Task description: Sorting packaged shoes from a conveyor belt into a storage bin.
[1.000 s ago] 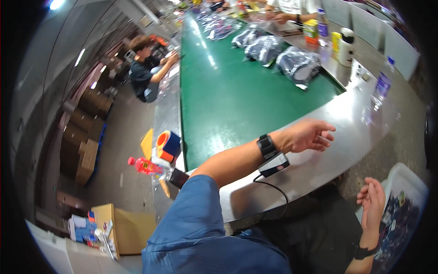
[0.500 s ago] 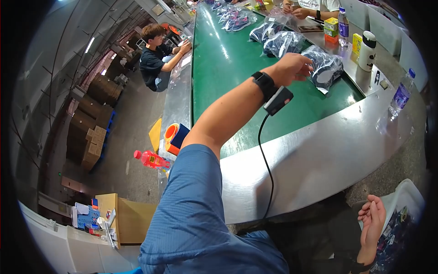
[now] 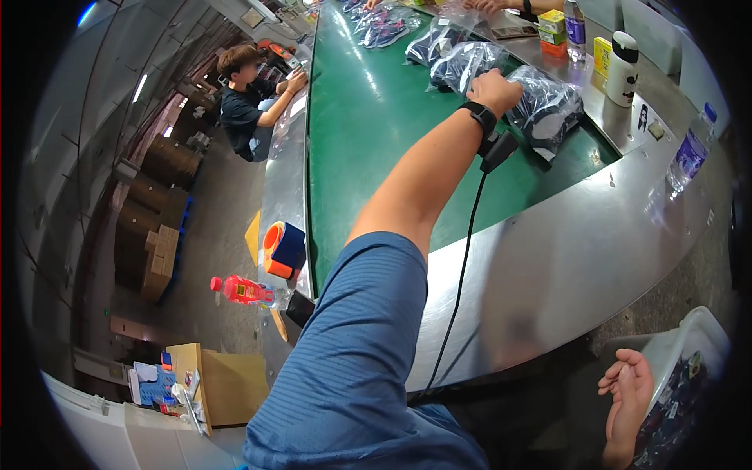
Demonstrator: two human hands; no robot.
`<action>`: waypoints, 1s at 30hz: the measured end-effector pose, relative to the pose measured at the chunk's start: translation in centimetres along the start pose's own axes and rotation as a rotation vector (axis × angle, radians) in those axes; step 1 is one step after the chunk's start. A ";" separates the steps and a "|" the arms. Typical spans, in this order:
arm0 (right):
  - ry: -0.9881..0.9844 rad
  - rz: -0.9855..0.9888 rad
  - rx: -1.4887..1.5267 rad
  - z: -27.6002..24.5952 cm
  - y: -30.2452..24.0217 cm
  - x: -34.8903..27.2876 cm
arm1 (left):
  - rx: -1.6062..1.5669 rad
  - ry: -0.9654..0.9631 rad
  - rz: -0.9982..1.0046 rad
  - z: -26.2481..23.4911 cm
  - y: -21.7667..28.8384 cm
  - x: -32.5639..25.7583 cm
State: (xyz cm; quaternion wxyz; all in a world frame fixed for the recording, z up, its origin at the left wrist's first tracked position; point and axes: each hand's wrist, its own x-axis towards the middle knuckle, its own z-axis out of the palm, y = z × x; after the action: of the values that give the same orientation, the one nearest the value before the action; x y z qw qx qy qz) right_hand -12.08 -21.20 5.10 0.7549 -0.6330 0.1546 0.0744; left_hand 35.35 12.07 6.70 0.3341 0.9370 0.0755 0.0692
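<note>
My left arm stretches over the green belt, and my left hand (image 3: 495, 90) is closed at the near edge of a clear plastic bag (image 3: 467, 66) with dark goods inside. Its fingertips are partly hidden against the plastic. Just right of the wrist lies another clear bag (image 3: 544, 110) with dark and white contents. A small black device with a cable hangs at my left wrist, beside a black strap. My right hand (image 3: 629, 395) is low on the right, palm turned up, fingers loosely bent and apart, holding nothing. It is beside a white bin (image 3: 699, 333) containing dark packed items.
Further bags (image 3: 385, 27) lie up the green belt (image 3: 368, 157). On the metal rim stand a white bottle (image 3: 623, 74), a water bottle (image 3: 689, 157) and small boxes (image 3: 552, 35). An orange tape roll (image 3: 274, 237) and red-labelled bottle (image 3: 244, 290) are left. Co-workers (image 3: 249, 106) sit along the table.
My left hand has moved from the nearest bag to the bag beyond it, and its fingers have closed. My right hand stays low by the bin. The view has shifted slightly.
</note>
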 end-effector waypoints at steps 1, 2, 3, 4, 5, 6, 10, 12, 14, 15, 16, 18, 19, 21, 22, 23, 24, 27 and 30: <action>-0.010 -0.011 -0.022 0.1 -0.1 -0.2 | 0.064 0.035 0.016 0.3 0.3 0.0; -0.019 -0.021 -0.044 0.1 -0.1 -0.3 | 0.128 0.070 0.032 0.7 0.4 0.0; -0.023 -0.019 -0.042 0.2 -0.3 -0.3 | 0.135 0.088 0.049 1.1 0.2 0.5; -0.037 -0.026 -0.061 0.2 -0.4 -0.3 | 0.139 0.088 0.047 1.8 -0.1 0.7; -0.051 -0.033 -0.081 0.2 -0.5 -0.3 | 0.168 0.063 0.065 2.5 -0.6 0.8; -0.046 -0.029 -0.080 0.0 -0.6 -0.4 | 0.193 0.032 0.087 3.2 -0.7 0.6; -0.058 -0.074 -0.078 -0.6 -0.4 -0.4 | 0.156 0.003 0.049 5.1 -1.5 0.8; -0.058 -0.091 -0.075 -0.8 -0.3 -0.5 | 0.028 -0.050 0.007 6.6 -2.1 0.1; -0.128 -0.109 -0.055 -0.2 -0.9 -0.3 | -0.233 -0.130 -0.122 5.3 -7.1 3.6; -0.099 -0.097 -0.060 -0.3 -0.8 -0.2 | -0.296 -0.110 -0.105 7.9 -6.5 2.9; -0.056 -0.072 -0.070 -0.5 -0.7 0.0 | -0.304 -0.139 -0.103 9.0 -5.4 1.8; -0.015 -0.053 -0.083 -0.4 -0.6 0.1 | -0.527 -0.311 -0.164 7.5 -3.7 -0.3; -0.019 -0.059 -0.090 -0.4 -0.5 0.2 | -0.556 -0.307 -0.139 6.9 -3.5 -0.7; -0.026 -0.072 -0.097 -0.4 -0.3 0.4 | -0.584 -0.250 -0.203 7.0 -3.2 -0.2; -0.030 -0.081 -0.109 -0.6 -0.2 0.4 | -0.610 -0.196 -0.268 6.9 -3.3 0.0; -0.031 -0.090 -0.122 -0.6 -0.1 0.4 | -0.613 -0.194 -0.260 6.6 -3.6 0.0; -0.009 -0.090 -0.122 -0.7 0.0 0.3 | -0.610 -0.214 -0.244 7.3 -3.6 -0.1; 0.000 -0.088 -0.143 -0.8 -0.1 0.7 | -0.611 -0.179 -0.200 7.8 -3.0 -2.2; 0.005 -0.125 -0.145 -0.5 -0.5 0.6 | -0.821 -0.238 -0.066 7.1 -4.7 -4.1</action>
State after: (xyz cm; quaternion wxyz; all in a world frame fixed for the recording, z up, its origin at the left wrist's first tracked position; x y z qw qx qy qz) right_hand -11.42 -21.89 5.33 0.7100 -0.6944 0.1108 0.0366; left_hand 32.17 10.47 -2.06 0.6876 0.7249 0.0324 -0.0259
